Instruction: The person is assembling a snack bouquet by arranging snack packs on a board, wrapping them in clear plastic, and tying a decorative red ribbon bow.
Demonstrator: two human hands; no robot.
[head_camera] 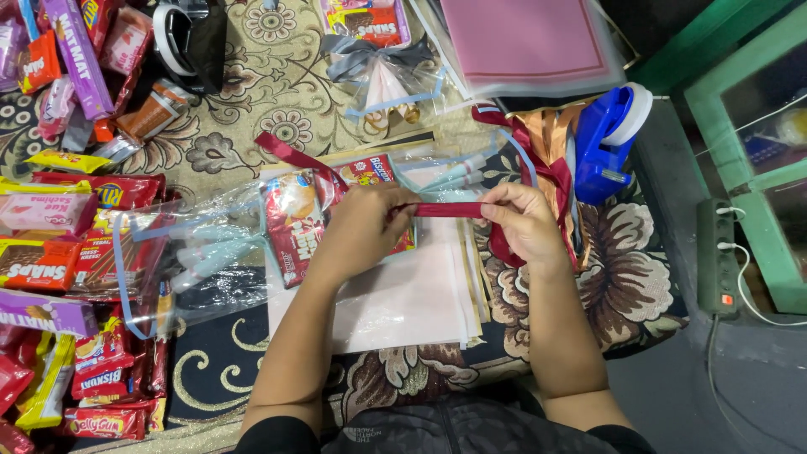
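Note:
Both hands pinch a dark red ribbon [448, 209] stretched taut between them. My left hand [363, 225] grips its left end, and my right hand [522, 220] holds the right end. Under the hands lies a clear cellophane bag [437, 172] with red snack packets [293, 223] inside, resting on a pale pink sheet [403, 303]. More of the red ribbon loops away at upper left and past the right hand.
Several snack packets [50, 261] lie in piles along the left edge. A blue tape dispenser [609, 139] sits at the right, a finished wrapped bundle [382, 80] at the top, pink sheets in plastic [530, 42] beyond, and a power strip [717, 256] on the floor.

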